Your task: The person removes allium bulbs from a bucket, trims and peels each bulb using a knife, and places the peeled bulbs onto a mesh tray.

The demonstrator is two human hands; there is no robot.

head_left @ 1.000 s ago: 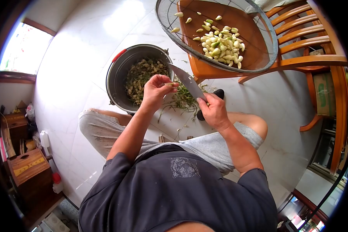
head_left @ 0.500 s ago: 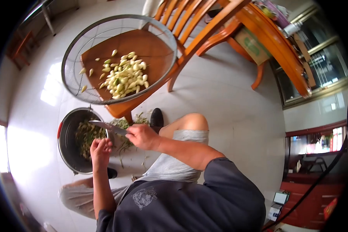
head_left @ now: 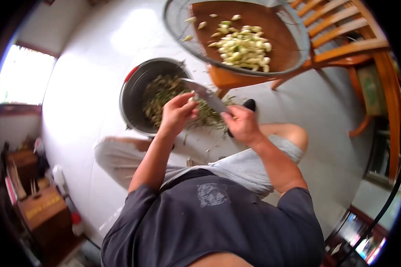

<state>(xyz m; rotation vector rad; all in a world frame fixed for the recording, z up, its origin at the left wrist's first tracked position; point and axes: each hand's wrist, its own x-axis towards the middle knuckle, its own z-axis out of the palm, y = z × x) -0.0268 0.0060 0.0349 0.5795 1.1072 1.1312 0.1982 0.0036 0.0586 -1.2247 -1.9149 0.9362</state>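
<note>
My right hand (head_left: 241, 123) is wrapped round the handle of a knife (head_left: 208, 95), whose wide blade points up and left over the bucket's right side. Pinched in my left hand (head_left: 178, 114) is a small pale bulb (head_left: 191, 99), close to the blade and mostly covered by the fingers. Below both hands stands a grey bucket (head_left: 128, 91) with a red grip on its rim. Green and brownish trimmings (head_left: 158, 95) fill its bottom. More pale bulbs (head_left: 243, 44), cream with greenish tips, lie heaped in a round mesh sieve (head_left: 182, 42).
The sieve rests on the seat of a wooden chair (head_left: 236, 80) at the upper right. Loose trimmings (head_left: 211, 115) litter the tiled floor (head_left: 89, 89) between the bucket and my foot. Wooden boxes (head_left: 42, 207) stand at the lower left.
My view has turned, so the bucket, sieve and chair sit further right and higher. The left hand now has a pale bulb at its fingertips; the knife stays in the right.
</note>
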